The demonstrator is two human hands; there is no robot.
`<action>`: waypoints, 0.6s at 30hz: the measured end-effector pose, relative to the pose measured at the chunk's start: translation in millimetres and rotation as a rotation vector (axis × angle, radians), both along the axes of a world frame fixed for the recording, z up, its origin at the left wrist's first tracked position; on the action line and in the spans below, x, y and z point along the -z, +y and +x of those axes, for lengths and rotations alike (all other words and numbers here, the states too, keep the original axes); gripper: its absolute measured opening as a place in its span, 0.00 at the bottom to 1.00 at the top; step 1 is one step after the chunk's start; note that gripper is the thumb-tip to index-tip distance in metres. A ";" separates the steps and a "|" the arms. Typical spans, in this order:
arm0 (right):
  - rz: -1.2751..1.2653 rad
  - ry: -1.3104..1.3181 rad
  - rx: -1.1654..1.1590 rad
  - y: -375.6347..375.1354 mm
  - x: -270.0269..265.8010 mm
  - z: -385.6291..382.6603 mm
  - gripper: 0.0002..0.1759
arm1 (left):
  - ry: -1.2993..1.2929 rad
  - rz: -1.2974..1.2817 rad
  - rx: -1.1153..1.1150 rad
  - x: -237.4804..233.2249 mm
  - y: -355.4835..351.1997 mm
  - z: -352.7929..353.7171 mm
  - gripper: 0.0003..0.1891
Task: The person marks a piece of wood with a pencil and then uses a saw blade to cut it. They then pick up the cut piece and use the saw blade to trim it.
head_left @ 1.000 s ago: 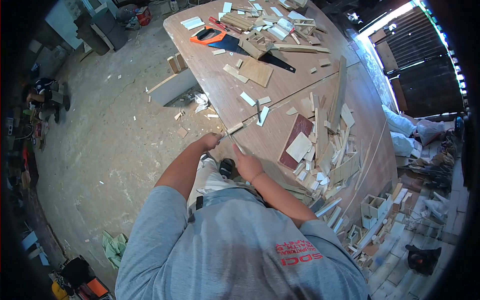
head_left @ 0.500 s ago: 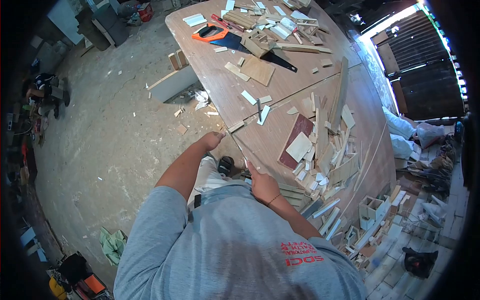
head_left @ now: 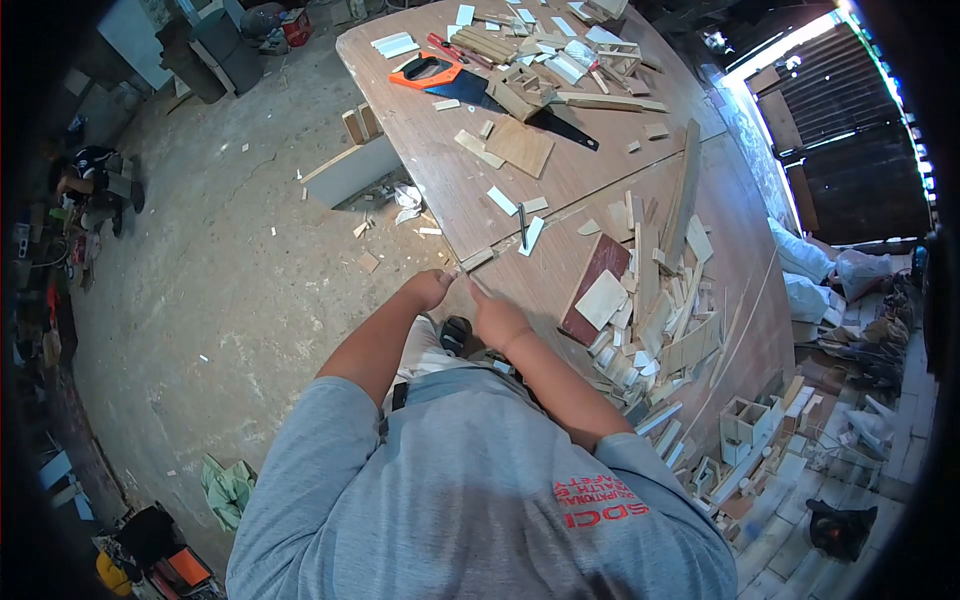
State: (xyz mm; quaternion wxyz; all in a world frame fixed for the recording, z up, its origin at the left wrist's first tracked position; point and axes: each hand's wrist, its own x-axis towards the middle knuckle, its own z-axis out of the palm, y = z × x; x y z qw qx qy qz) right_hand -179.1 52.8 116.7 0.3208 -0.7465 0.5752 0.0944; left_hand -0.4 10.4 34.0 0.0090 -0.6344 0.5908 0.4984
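Grey-sleeved arms angled inward, left hand and right hand close together by the table, grips unclear.

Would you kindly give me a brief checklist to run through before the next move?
1. Left hand near the table's edge: ok.
2. Right hand close to the left: ok.
3. What the hands hold: cannot tell, too small.
4. Handsaw lying apart from both hands: ok.
5. Tabletop tidied: not ok, wood offcuts lie scattered.
6. Hands gloved: not ok, both bare.
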 end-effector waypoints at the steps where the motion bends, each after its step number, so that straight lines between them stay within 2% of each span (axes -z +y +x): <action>1: 0.004 -0.010 -0.005 13.7 -9.8 -9.3 0.32 | 0.000 0.000 0.004 2.0 0.1 1.3 0.33; 3: 0.086 0.023 -0.011 35.0 -58.8 -19.6 0.30 | 0.030 0.029 -0.023 4.7 -1.9 1.1 0.33; 6: 0.075 0.096 0.009 39.1 -84.8 -17.9 0.29 | 0.051 0.035 -0.028 6.3 -4.7 -1.6 0.34; 9: -0.016 0.118 -0.050 12.7 -41.9 -6.0 0.28 | 0.052 0.044 -0.015 4.7 -8.5 -2.0 0.35; 14: 0.055 0.070 -0.009 -51.6 21.9 22.5 0.30 | 0.069 0.035 -0.033 4.7 -7.8 -1.5 0.35; 18: 0.049 0.063 0.027 -51.6 26.5 24.2 0.30 | 0.127 0.083 -0.044 23.1 -9.8 -0.7 0.36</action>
